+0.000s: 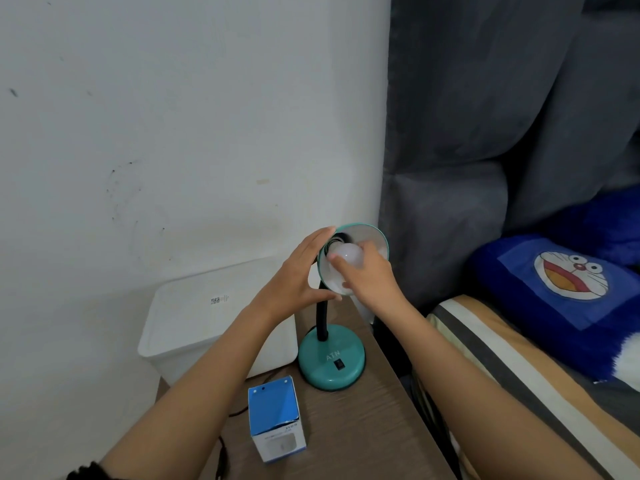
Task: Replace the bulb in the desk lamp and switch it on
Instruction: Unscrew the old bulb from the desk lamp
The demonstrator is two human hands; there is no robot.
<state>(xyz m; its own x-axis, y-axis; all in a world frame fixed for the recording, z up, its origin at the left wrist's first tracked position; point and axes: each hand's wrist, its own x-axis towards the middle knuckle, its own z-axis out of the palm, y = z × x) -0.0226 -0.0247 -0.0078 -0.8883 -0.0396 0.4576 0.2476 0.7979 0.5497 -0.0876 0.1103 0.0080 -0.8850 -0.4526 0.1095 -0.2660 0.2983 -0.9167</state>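
Note:
A teal desk lamp stands on a wooden bedside table (346, 427), its round base (331, 358) carrying a black rocker switch (340, 365). A black gooseneck (321, 317) rises to the teal shade (375, 237), which faces me. My left hand (298, 275) grips the back and left rim of the shade. My right hand (369, 275) is closed around a white bulb (346, 254) sitting inside the shade. The bulb's base and the socket are hidden behind it. The lamp is unlit.
A blue and white bulb box (277, 424) stands upright on the table in front of the lamp base. A white plastic bin (194, 323) sits left against the wall. A bed with a blue cartoon pillow (561, 299) lies right, below a grey curtain (485, 133).

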